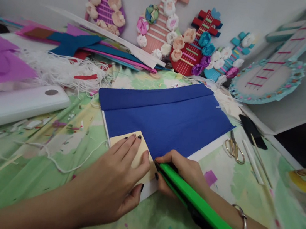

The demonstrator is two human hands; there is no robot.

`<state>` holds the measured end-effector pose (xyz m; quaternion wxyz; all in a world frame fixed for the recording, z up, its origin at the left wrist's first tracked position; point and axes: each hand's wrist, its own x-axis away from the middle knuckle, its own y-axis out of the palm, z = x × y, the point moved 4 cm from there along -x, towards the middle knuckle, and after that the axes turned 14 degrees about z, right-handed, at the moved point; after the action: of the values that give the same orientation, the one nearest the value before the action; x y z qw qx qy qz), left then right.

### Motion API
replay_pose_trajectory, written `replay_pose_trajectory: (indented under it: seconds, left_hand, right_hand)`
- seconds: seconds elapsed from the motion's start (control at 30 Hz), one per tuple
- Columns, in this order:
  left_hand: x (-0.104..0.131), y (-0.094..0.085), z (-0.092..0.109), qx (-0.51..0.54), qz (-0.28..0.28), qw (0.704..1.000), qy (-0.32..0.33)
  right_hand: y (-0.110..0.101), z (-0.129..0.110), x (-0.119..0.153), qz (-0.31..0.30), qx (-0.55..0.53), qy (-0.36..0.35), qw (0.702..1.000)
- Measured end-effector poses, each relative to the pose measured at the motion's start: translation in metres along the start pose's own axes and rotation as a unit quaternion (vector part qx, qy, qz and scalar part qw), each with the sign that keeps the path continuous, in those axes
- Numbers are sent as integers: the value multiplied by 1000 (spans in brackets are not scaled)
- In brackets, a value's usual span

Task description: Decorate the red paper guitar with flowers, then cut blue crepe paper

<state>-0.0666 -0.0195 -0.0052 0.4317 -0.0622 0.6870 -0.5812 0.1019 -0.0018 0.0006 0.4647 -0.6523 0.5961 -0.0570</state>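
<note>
My left hand [122,172] lies with its fingers stretched over a pale yellow card [141,152], pressing it onto the near-left part of a dark blue sheet [167,117]. My right hand [180,172] is closed around the front end of a long green and black tool [207,213], whose tip is at the right edge of the card. That tool runs back along my right forearm. Under the blue sheet, a white sheet [205,154] shows at the right and near edges. The exact tip of the tool is hidden by my fingers.
Gold-handled scissors [234,149], a white stick [253,162] and a thin wooden stick [261,160] lie at the right. White yarn [66,70], purple paper [0,59] and a white device [16,107] are at the left. Decorated paper instruments [191,54] stand along the wall.
</note>
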Motion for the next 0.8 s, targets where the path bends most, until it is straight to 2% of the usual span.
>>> replay_pose_trajectory:
  seconds: [0.8]
  left_hand:
    - [2,2,0,6,-10,1000,-10]
  right_hand:
    - [-3,1,4,-1,-6,25,1000]
